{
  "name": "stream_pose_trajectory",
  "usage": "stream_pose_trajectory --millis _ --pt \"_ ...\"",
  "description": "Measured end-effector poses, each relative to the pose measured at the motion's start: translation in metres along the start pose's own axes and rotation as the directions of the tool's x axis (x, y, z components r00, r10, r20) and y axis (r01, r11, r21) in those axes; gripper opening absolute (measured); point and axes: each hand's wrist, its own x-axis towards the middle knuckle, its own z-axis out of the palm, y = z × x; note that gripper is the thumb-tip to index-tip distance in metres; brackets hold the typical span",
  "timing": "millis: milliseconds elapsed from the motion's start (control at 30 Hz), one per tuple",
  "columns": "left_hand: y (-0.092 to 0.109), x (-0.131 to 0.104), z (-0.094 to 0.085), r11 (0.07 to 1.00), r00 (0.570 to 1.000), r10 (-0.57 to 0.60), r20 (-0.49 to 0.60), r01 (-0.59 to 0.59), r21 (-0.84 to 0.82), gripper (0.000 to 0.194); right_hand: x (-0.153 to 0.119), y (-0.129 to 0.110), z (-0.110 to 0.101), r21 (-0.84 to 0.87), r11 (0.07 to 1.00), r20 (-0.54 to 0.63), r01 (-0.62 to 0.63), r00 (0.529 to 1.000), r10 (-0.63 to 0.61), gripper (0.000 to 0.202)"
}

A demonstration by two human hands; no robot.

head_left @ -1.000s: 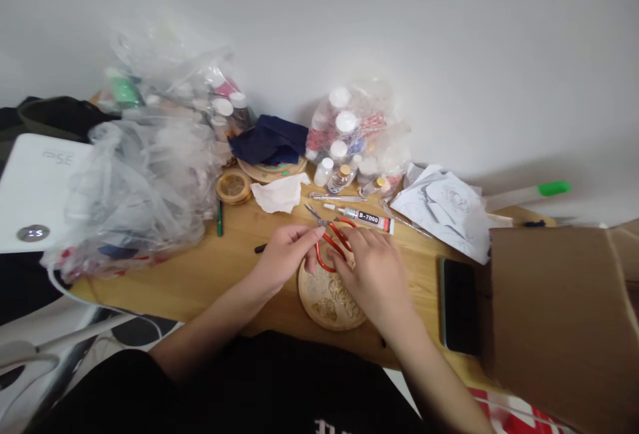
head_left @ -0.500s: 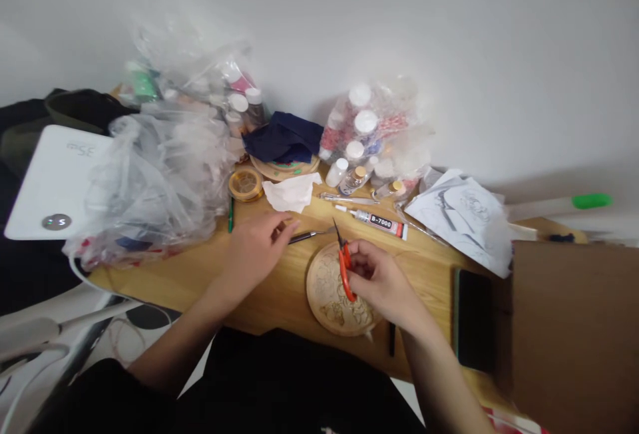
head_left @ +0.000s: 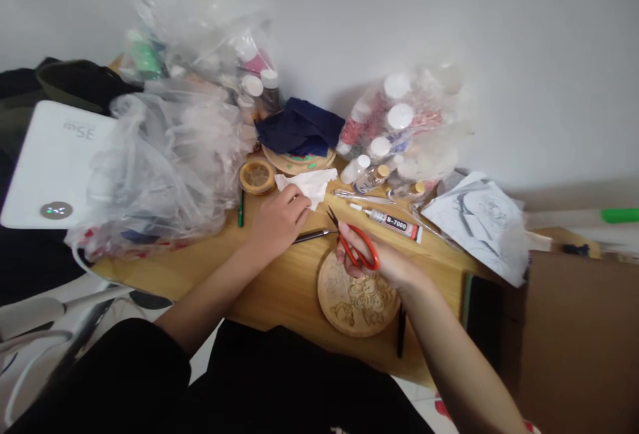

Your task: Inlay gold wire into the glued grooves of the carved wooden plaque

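Observation:
My right hand (head_left: 357,251) grips a small pair of scissors (head_left: 367,257) with orange-red handles. Their dark, pointed blades aim up and to the left, slightly apart. Below that hand lies a round wooden disc (head_left: 334,301) bearing a raised gold line design, part of it covered by my fingers. My left hand (head_left: 284,217) has its fingers curled together over the near edge of a white tissue (head_left: 317,184). What is between those fingertips, if anything, is hidden. A thin craft knife (head_left: 312,235) rests on the wood between my hands.
Behind the tissue sit a gold wire spool (head_left: 257,176) and dark blue cloth (head_left: 299,128). A B-7000 glue tube (head_left: 392,221) and small bottles (head_left: 369,178) lie to the right. Plastic bags (head_left: 174,161) crowd the left; papers (head_left: 479,221) and a cardboard box (head_left: 579,341) stand right.
My left hand has moved up and right onto the tissue's edge. My right hand has turned the scissors, so their handles now point down and to the right. The view has shifted slightly.

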Motion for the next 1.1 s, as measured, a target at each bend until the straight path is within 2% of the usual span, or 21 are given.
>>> stream_pose_trajectory --millis 200,367,667,867,1100 --pt "-0.006 -0.003 0.001 0.996 0.997 -0.012 -0.075 0.005 -0.091 0.014 0.02 -0.011 -0.005 -0.06 0.997 0.045 -0.05 0.998 0.052 0.064" --pt "-0.008 -0.002 0.001 0.99 0.995 -0.033 -0.099 0.02 -0.137 0.012 0.026 -0.024 -0.003 -0.102 0.993 0.018 -0.063 0.998 0.065 0.065" --pt "-0.007 -0.003 0.0 0.982 0.995 -0.07 -0.071 0.056 -0.179 0.011 0.031 -0.027 0.001 0.045 0.996 0.027 -0.076 0.997 0.074 0.062" --pt "-0.007 -0.004 0.0 0.976 0.996 -0.082 -0.047 0.07 -0.206 0.012 0.028 -0.034 0.001 0.064 0.996 0.074 -0.064 0.995 0.059 0.062" --pt "-0.007 -0.003 0.003 0.966 0.994 -0.101 -0.03 0.091 -0.241 0.013 0.028 -0.033 0.0 0.048 0.996 0.053 -0.078 0.996 0.076 0.061"
